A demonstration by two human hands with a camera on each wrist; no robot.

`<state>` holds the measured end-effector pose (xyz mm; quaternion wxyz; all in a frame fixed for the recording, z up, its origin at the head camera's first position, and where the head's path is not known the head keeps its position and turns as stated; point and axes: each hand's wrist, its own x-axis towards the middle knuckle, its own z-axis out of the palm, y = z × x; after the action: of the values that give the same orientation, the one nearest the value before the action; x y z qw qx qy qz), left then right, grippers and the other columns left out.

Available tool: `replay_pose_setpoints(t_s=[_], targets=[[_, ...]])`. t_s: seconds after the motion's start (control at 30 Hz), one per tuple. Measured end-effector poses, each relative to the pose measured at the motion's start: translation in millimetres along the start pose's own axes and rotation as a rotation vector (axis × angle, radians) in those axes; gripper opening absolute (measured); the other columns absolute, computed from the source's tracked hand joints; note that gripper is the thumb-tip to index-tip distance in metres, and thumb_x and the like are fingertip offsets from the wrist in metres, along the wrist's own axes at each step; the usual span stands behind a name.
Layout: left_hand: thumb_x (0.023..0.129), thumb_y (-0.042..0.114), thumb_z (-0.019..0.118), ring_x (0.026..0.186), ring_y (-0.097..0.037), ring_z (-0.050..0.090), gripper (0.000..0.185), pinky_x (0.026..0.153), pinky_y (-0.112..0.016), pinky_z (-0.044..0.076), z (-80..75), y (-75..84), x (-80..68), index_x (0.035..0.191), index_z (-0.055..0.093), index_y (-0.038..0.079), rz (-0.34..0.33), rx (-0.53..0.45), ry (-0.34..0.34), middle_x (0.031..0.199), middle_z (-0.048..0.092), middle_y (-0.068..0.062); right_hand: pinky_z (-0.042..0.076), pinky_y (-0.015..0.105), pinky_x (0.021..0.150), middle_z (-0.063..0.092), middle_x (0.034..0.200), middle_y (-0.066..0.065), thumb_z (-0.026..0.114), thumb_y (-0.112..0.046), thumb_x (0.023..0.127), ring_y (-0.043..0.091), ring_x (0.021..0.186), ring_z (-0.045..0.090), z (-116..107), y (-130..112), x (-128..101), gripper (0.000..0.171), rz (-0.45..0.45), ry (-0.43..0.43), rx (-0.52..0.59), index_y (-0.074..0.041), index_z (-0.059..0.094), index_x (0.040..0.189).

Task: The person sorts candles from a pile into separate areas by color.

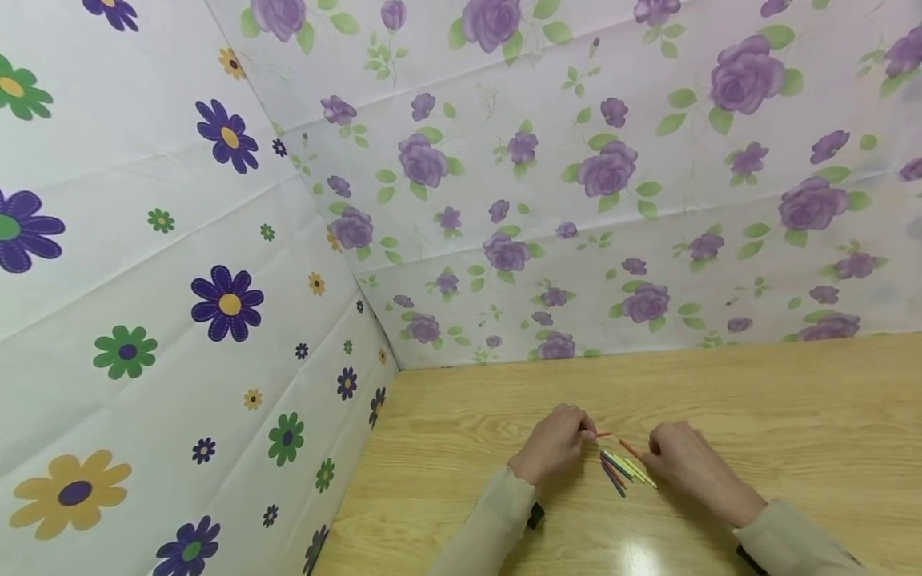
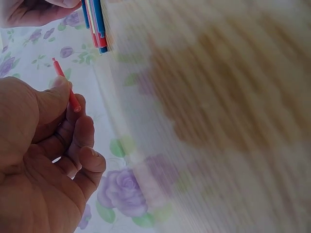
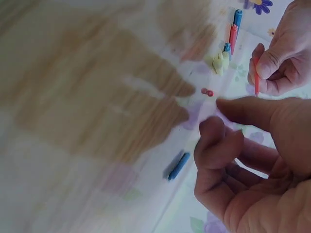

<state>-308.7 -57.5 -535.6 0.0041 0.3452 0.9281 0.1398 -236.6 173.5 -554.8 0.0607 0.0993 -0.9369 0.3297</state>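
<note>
My left hand [image 1: 556, 442] pinches a thin red stick [image 2: 65, 85] between thumb and forefinger, its tip pointing away from the palm. To the right, my right hand [image 1: 691, 464] is low over the table, fingers loosely bent. Its thumb and forefinger stand apart with nothing between them in the right wrist view. Another red stick [image 1: 630, 450] lies right beside its fingertips. Between the hands is a small loose bunch of blue, red and yellow sticks [image 1: 623, 470]. A blue stick [image 3: 179, 166] lies near the right hand's curled fingers, hidden in the head view.
The wood-grain table [image 1: 461, 416] meets a white cloth with purple roses [image 1: 504, 252] at the back. At the left stands a white flower-printed sheet [image 1: 166, 264]. Light reflects off the table [image 1: 641, 556] near the front.
</note>
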Motion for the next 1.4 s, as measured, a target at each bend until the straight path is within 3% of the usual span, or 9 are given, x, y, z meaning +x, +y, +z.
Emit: replay_pose_setpoints(t_s=[0.13, 0.33, 0.5, 0.73, 0.9, 1.1, 1.27, 1.4], targets=[[0.111, 0.028, 0.064, 0.097, -0.003, 0.061, 0.016, 0.083, -0.014, 0.054, -0.9, -0.1, 0.1, 0.107, 0.078, 0.021, -0.002, 0.003, 0.0, 0.105, 0.075, 0.008, 0.033, 0.021, 0.047, 0.05, 0.056, -0.007, 0.08, -0.001, 0.086, 0.006, 0.051, 0.041, 6, 1, 4, 0.035, -0.069, -0.002, -0.008, -0.014, 0.061, 0.059], [0.11, 0.026, 0.065, 0.096, -0.003, 0.061, 0.016, 0.083, -0.014, 0.053, -0.7, 0.2, 1.2, 0.107, 0.08, 0.02, -0.006, 0.013, 0.0, 0.106, 0.077, 0.008, 0.035, 0.021, 0.048, 0.057, 0.06, -0.004, 0.075, 0.003, 0.088, 0.01, 0.054, 0.047, 4, -9, 5, 0.029, -0.006, -0.066, -0.022, -0.01, 0.066, 0.064], [0.11, 0.026, 0.065, 0.097, -0.004, 0.062, 0.017, 0.084, -0.015, 0.055, -2.0, 1.2, 0.1, 0.107, 0.08, 0.019, -0.033, -0.005, 0.006, 0.107, 0.077, 0.007, 0.029, 0.019, 0.049, 0.051, 0.058, -0.004, 0.072, 0.006, 0.086, 0.009, 0.053, 0.041, 4, -12, 6, 0.03, 0.045, -0.101, -0.017, -0.01, 0.062, 0.063], [0.111, 0.025, 0.065, 0.098, -0.003, 0.062, 0.017, 0.087, -0.017, 0.055, -3.5, 2.2, 0.5, 0.105, 0.08, 0.019, -0.067, -0.062, 0.02, 0.106, 0.076, 0.008, 0.033, 0.02, 0.05, 0.057, 0.061, -0.001, 0.073, 0.006, 0.084, 0.011, 0.055, 0.046, 3, -11, 7, 0.023, 0.05, -0.096, -0.016, -0.008, 0.064, 0.067], [0.11, 0.024, 0.065, 0.097, -0.003, 0.061, 0.016, 0.087, -0.017, 0.055, -3.0, 1.6, 0.5, 0.105, 0.079, 0.017, -0.093, -0.101, 0.021, 0.106, 0.075, 0.007, 0.029, 0.018, 0.048, 0.049, 0.056, -0.005, 0.072, 0.003, 0.086, 0.008, 0.051, 0.04, 4, -7, 5, 0.033, 0.05, -0.098, 0.017, -0.012, 0.059, 0.061], [0.111, 0.023, 0.065, 0.096, -0.003, 0.061, 0.017, 0.085, -0.017, 0.054, -5.5, 1.9, 7.4, 0.106, 0.079, 0.015, -0.087, -0.123, 0.014, 0.105, 0.075, 0.004, 0.034, 0.02, 0.049, 0.055, 0.06, -0.003, 0.073, 0.001, 0.086, 0.01, 0.054, 0.046, -7, -3, 7, 0.027, 0.0, -0.078, 0.018, -0.011, 0.061, 0.065], [0.11, 0.022, 0.066, 0.103, -0.008, 0.065, 0.017, 0.089, -0.019, 0.056, -10.2, 0.9, 17.2, 0.107, 0.08, 0.013, -0.057, -0.099, 0.001, 0.108, 0.077, 0.001, 0.034, 0.021, 0.052, 0.053, 0.062, -0.005, 0.073, 0.002, 0.087, 0.006, 0.056, 0.042, -22, 6, 12, 0.028, -0.101, -0.083, 0.003, -0.013, 0.06, 0.066], [0.11, 0.018, 0.066, 0.104, -0.011, 0.067, 0.016, 0.09, -0.02, 0.056, -11.8, -1.2, 26.5, 0.106, 0.08, 0.01, -0.037, -0.103, -0.008, 0.109, 0.078, -0.002, 0.034, 0.02, 0.053, 0.053, 0.063, -0.006, 0.073, 0.0, 0.089, 0.005, 0.056, 0.042, -31, 13, 16, 0.027, -0.127, -0.106, -0.008, -0.013, 0.062, 0.069]])
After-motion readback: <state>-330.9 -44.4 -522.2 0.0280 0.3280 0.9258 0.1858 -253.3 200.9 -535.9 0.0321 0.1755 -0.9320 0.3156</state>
